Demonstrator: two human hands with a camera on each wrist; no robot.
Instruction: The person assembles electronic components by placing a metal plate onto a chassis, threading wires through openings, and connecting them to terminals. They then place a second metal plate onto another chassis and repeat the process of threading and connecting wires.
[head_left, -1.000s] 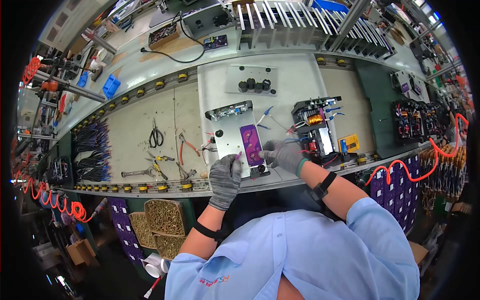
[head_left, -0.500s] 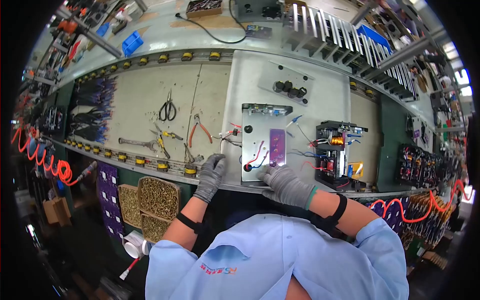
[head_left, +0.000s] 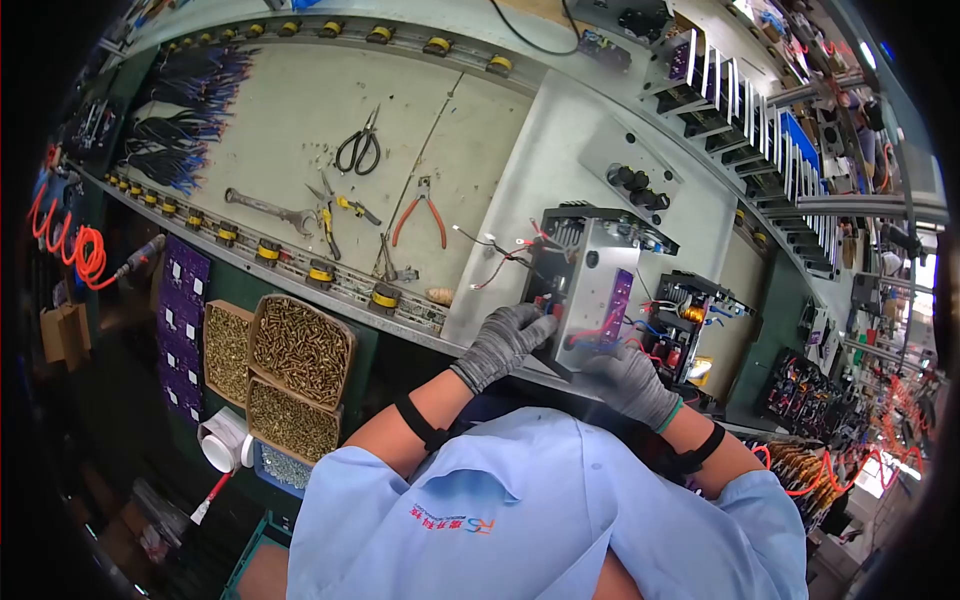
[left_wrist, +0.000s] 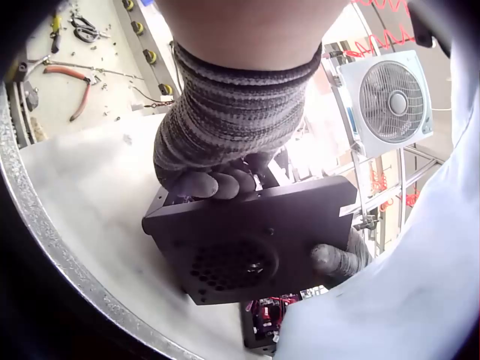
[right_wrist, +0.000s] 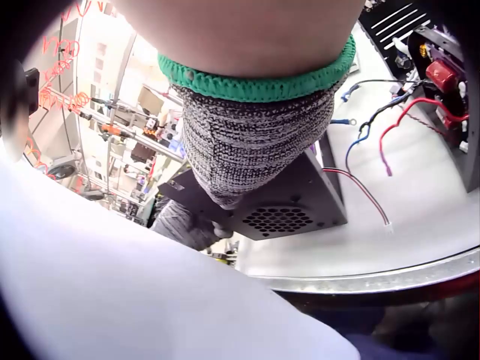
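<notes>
A metal equipment housing point(head_left: 597, 285) stands tilted up between both hands, with a purple circuit board point(head_left: 621, 290) on its silver face and loose wires point(head_left: 495, 250) trailing to the left. My gloved left hand point(head_left: 505, 345) grips its left side; in the left wrist view its fingers point(left_wrist: 196, 184) curl over the edge of the black vented end panel point(left_wrist: 232, 255). My gloved right hand point(head_left: 632, 382) holds the near right side. In the left wrist view one of its fingertips point(left_wrist: 327, 259) lies against the panel's far end. The right palm is hidden.
A second open unit point(head_left: 690, 315) with a copper coil stands to the right. A plate with black cylinders point(head_left: 635, 182) lies behind. On the left are red-handled pliers point(head_left: 420, 212), scissors point(head_left: 358, 150) and a wrench point(head_left: 270, 208). Boxes of screws point(head_left: 302, 350) sit below the bench edge.
The housing has gone from lying flat to tilted up. My left hand left it for the bench edge, then came back to grip its left side. The head view has swung round.
</notes>
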